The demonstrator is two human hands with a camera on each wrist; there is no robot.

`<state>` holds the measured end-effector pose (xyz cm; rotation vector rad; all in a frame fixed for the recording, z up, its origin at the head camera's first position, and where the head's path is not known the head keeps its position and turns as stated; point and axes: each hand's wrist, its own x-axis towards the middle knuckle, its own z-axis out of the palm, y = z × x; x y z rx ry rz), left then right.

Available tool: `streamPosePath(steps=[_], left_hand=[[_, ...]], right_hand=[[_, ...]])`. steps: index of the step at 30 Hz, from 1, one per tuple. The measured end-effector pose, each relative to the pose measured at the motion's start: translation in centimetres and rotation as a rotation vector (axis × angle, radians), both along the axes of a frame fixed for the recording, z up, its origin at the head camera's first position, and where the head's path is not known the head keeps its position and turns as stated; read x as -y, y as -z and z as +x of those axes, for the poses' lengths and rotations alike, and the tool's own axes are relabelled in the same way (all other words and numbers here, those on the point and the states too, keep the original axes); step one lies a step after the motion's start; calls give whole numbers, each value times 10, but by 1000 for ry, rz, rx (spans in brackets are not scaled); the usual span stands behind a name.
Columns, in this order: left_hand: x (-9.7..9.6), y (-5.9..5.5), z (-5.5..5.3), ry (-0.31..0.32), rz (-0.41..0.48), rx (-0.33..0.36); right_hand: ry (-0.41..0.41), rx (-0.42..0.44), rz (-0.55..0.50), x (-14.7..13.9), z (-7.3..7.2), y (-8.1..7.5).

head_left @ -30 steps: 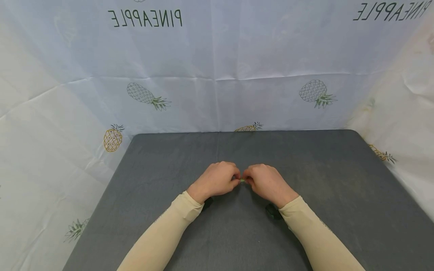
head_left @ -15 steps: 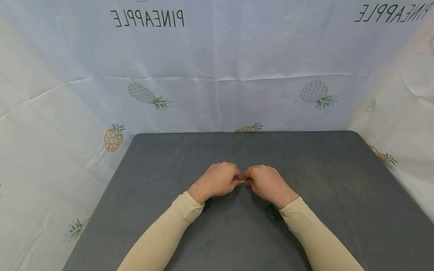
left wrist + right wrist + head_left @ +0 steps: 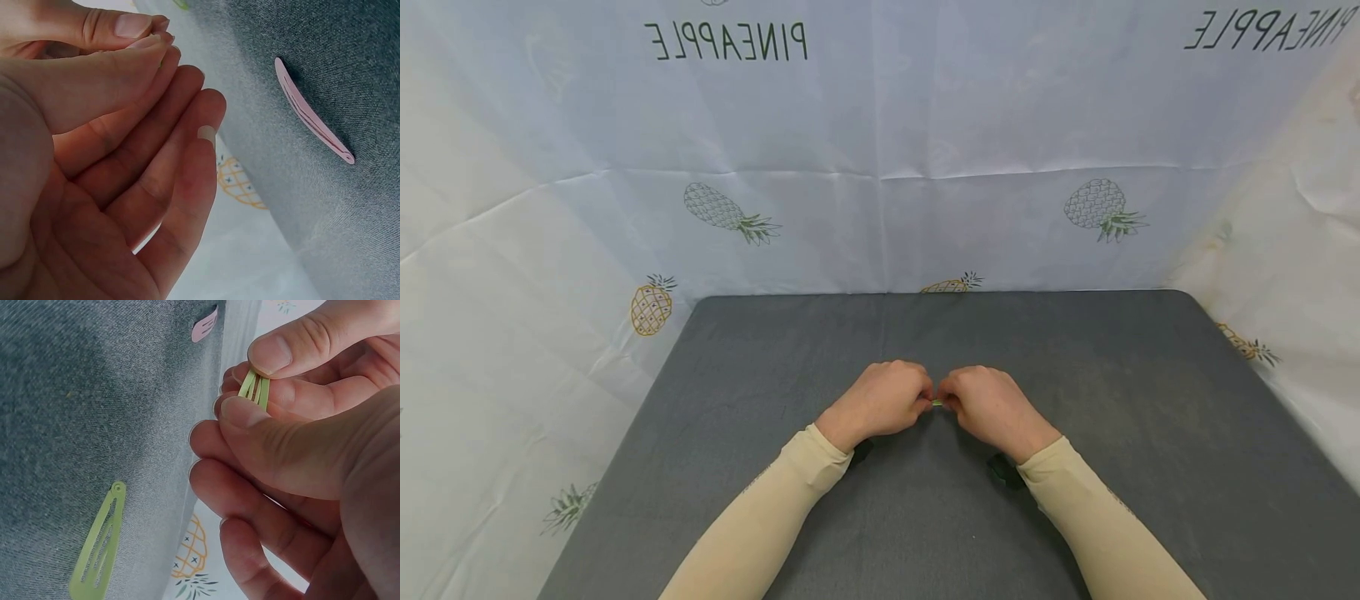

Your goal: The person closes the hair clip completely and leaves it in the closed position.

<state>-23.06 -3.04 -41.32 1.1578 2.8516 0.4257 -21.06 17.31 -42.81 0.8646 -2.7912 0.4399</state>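
Okay, so both hands are on the same tiny thing: the left hand [image 3: 883, 397] and right hand [image 3: 992, 406] each pinch a green hair clip [image 3: 255, 389], thumbs right up close. Guessing it takes two because it's so thin that one pinch would let it twist. Most of it's hidden by fingertips, so I can't tell if it's snapped closed. It's up above the bench [image 3: 1045, 342], roughly midway between the left and right edges, in from the far edge. Lying below, well apart, are a pink clip [image 3: 312, 115] and a second green clip [image 3: 97, 550], probably spaced to keep clear of each other. Past the far edge hangs a pineapple-print cloth [image 3: 970, 108].
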Motion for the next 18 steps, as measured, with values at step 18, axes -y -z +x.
streamPosePath(steps=[18], left_hand=[[2, -1, -1, 14, -27, -29]], right_hand=[[-6, -41, -13, 1, 0, 2]])
